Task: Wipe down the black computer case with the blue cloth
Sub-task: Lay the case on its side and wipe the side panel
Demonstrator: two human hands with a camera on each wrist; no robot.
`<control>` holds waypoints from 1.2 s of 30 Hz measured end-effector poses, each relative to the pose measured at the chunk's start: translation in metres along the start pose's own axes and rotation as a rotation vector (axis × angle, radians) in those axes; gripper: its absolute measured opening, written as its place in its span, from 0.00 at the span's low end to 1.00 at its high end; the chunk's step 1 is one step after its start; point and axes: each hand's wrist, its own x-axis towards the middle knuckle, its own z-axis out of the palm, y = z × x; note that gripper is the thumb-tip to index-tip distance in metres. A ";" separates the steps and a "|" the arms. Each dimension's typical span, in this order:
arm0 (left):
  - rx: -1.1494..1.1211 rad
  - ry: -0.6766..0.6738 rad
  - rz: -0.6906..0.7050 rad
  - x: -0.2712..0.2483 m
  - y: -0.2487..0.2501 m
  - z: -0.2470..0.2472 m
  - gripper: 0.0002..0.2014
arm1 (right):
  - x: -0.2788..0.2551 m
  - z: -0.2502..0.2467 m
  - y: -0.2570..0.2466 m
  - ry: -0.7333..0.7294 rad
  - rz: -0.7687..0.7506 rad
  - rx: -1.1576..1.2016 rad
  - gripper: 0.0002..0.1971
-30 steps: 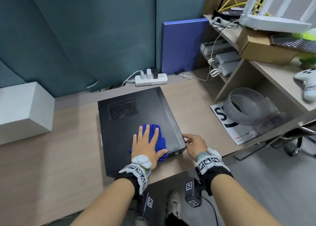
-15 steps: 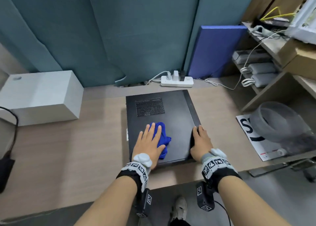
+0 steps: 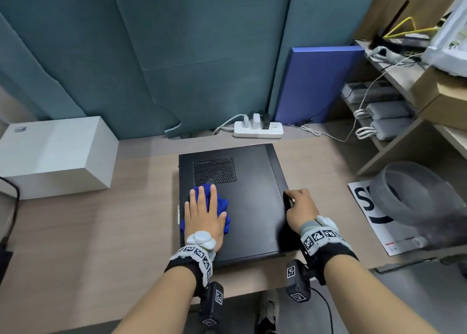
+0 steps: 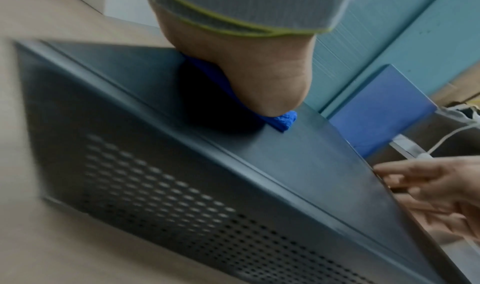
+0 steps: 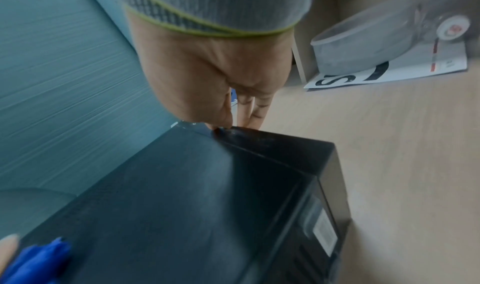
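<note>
The black computer case (image 3: 252, 207) lies flat on the desk, vent grille at its far left. A crumpled blue cloth (image 3: 223, 205) sits on the left part of its top, just in front of the grille. My left hand (image 3: 203, 210) presses flat on the cloth with straight fingers; the left wrist view shows the palm (image 4: 246, 73) on the cloth (image 4: 283, 120). My right hand (image 3: 299, 205) grips the case's right edge, thumb on top and fingers down the side (image 5: 223, 107). The case top (image 5: 194, 196) fills the right wrist view, the cloth (image 5: 39, 261) at its lower left.
A white box (image 3: 55, 154) stands on the desk to the left, with a black cable (image 3: 12, 207) beside it. Behind the case lie a white power strip (image 3: 257, 129) and a leaning blue board (image 3: 318, 83). Right: shelves (image 3: 394, 157), a grey plastic ring (image 3: 414, 194) on a printed sheet (image 3: 366, 207).
My left hand has slid the cloth from the case's near right across to its left side and up toward the grille. My right hand moved from the front corner further along the right edge.
</note>
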 end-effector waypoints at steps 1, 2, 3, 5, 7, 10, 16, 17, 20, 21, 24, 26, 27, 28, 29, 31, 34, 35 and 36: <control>0.011 -0.014 0.030 0.006 0.014 0.000 0.39 | 0.009 -0.003 0.003 -0.007 -0.002 0.020 0.29; 0.018 -0.038 0.059 0.009 0.024 0.000 0.39 | 0.014 -0.002 0.004 -0.012 -0.010 0.038 0.30; 0.022 -0.062 0.084 0.011 0.035 0.000 0.39 | 0.018 -0.001 0.004 -0.016 -0.020 0.057 0.30; 0.026 -0.085 0.141 0.021 0.067 0.004 0.38 | 0.033 -0.005 0.007 -0.032 -0.041 0.094 0.31; 0.047 -0.105 0.216 0.031 0.100 0.009 0.37 | 0.048 -0.009 0.010 -0.054 -0.056 0.138 0.32; 0.083 -0.153 0.336 0.045 0.132 0.018 0.36 | 0.064 -0.009 0.011 -0.064 -0.081 0.179 0.29; 0.103 -0.156 0.363 0.078 0.118 0.017 0.33 | 0.104 -0.011 0.005 -0.106 -0.099 0.224 0.20; 0.075 -0.145 0.301 0.082 0.111 0.014 0.33 | 0.108 -0.010 0.005 -0.118 -0.088 0.225 0.19; 0.020 -0.127 0.127 0.094 0.102 0.006 0.32 | 0.112 -0.008 0.009 -0.144 -0.063 0.229 0.23; 0.013 -0.141 0.103 0.098 0.106 0.006 0.32 | 0.114 -0.009 0.010 -0.153 -0.058 0.235 0.23; 0.025 -0.175 0.154 0.103 0.128 0.006 0.33 | 0.114 -0.009 0.007 -0.163 -0.061 0.258 0.23; 0.047 -0.200 0.278 0.110 0.146 0.008 0.33 | 0.117 -0.010 0.006 -0.161 -0.062 0.271 0.22; 0.055 -0.201 0.321 0.115 0.152 0.009 0.32 | 0.117 -0.012 0.004 -0.160 -0.064 0.276 0.21; 0.057 -0.201 0.343 0.122 0.156 0.010 0.31 | 0.117 -0.012 0.002 -0.152 -0.071 0.279 0.21; 0.056 -0.202 0.357 0.129 0.157 0.011 0.31 | 0.118 -0.013 -0.001 -0.139 -0.077 0.277 0.22; 0.053 -0.206 0.382 0.140 0.156 0.010 0.32 | 0.118 -0.016 -0.005 -0.108 -0.093 0.261 0.25; 0.009 -0.170 0.368 0.151 0.138 0.007 0.31 | 0.122 -0.013 -0.016 -0.116 -0.159 0.188 0.30; -0.012 -0.155 0.346 0.154 0.128 0.005 0.31 | 0.123 -0.011 -0.020 -0.124 -0.189 0.159 0.32; -0.024 -0.135 0.322 0.157 0.115 0.002 0.31 | 0.126 -0.007 -0.023 -0.127 -0.214 0.125 0.33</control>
